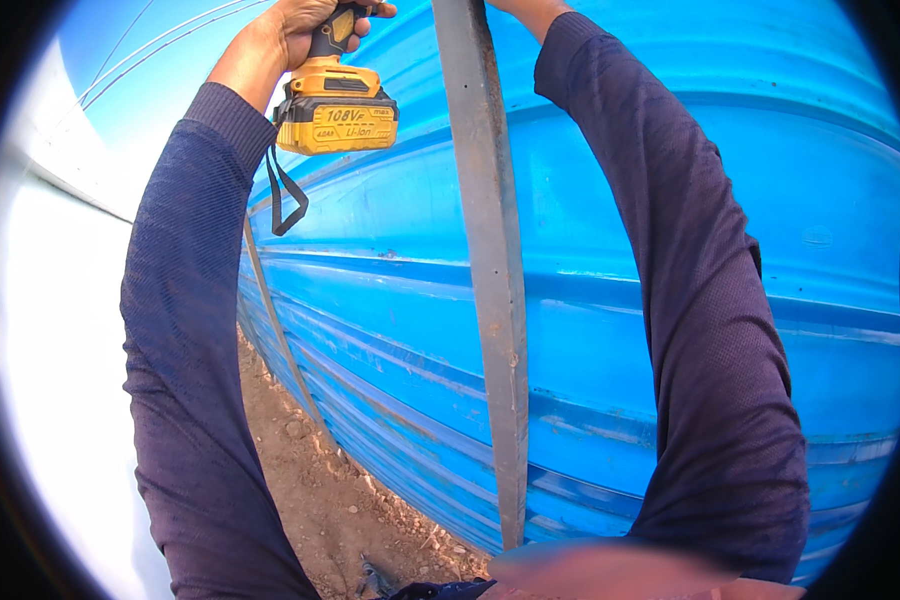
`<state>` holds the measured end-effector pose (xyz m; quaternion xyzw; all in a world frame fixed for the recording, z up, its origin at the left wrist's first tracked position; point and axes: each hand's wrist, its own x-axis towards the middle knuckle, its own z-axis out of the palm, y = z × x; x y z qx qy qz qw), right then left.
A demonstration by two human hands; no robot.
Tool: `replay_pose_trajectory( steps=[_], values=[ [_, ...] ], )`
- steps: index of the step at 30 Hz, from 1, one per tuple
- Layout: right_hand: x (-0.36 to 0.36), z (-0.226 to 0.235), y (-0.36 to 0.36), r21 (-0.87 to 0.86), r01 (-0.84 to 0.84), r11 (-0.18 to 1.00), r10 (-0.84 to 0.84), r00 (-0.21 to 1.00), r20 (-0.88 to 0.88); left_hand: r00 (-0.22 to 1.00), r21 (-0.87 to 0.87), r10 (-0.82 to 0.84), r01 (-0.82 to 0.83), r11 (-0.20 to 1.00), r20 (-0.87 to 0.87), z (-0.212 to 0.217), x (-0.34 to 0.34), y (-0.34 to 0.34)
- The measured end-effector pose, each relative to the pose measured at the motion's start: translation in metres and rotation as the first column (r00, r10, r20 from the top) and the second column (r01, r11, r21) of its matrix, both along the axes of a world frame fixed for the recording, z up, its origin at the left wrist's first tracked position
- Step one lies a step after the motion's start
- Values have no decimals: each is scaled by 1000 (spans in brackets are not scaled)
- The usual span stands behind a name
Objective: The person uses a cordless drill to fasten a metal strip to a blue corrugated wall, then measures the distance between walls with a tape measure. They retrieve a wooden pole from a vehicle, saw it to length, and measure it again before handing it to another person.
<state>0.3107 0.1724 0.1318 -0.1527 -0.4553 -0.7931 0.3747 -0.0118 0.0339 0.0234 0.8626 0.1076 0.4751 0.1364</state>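
1. Head view: both arms are raised overhead, in dark blue long sleeves (185, 330), entering from the lower edge.
2. Left hand (295, 28): seen at the upper left, its grip clamped around the black handle of a yellow cordless power tool (335, 105). Only the handle and the yellow battery pack are seen; the working end is cut off by the top edge.
3. A dark wrist strap (285, 200) is seen hanging in a loop below the battery pack, just right of the left sleeve.
4. Right hand: only the wrist is seen at the top edge, just right of the post; the hand itself lies out of frame, so the state of its grip cannot be told.
5. A grey metal post (495, 290) is seen running upright from the top edge down to the ground, between the two arms, close against the tank.
6. A large blue ribbed tank (610, 300) fills the middle and right, behind the post.
7. Brown stony soil (320, 490) is seen at the tank's foot, lower left; a thinner slanted rod (275, 335) leans along the tank there.
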Motion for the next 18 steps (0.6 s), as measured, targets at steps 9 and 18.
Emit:
replay_pose_trajectory(
  steps=[9,18],
  values=[
    [-7,-8,-8,-75,-29,997,23,996,-92,979,-80,158,-169,982,-128,-2,2,-13],
    [-21,-23,-33,-323,-460,827,324,860,-395,973,-212,110,-66,975,202,-29,29,-52]
  ],
)
